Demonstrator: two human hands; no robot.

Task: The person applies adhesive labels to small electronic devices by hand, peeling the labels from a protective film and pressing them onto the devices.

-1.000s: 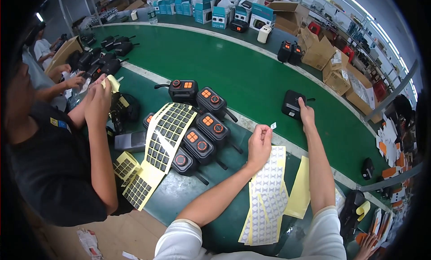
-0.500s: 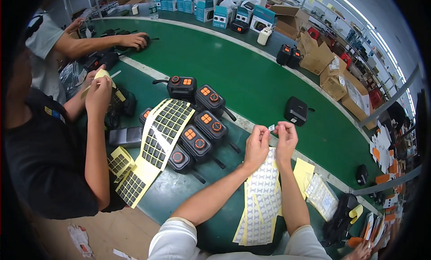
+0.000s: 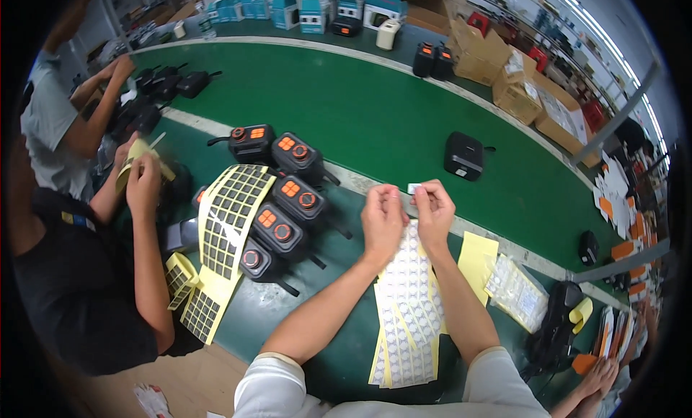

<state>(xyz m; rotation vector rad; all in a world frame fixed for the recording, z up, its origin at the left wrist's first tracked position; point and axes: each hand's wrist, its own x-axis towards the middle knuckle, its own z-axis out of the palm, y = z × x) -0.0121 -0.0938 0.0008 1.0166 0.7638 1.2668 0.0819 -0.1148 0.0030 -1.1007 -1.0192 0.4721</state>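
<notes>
Right hand pinching small white sticker | left hand at its nine o'clock, curled, can't tell if holding | black case at one o'clock, nearer right hand | sticker sheets below, long axis twelve-to-six

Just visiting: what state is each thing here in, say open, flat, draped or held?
Left hand: fingers curled, grip unclear.
Right hand: pinching the small white label.
Label sheets: overlapping on the table.
Black-square sheet: draped over the orange-buttoned devices.
Orange-buttoned devices: clustered, partly covered.
Black device beyond the right hand: resting on the green surface.
Yellow sheet: lying flat.
Cardboard box: flaps open.
</notes>
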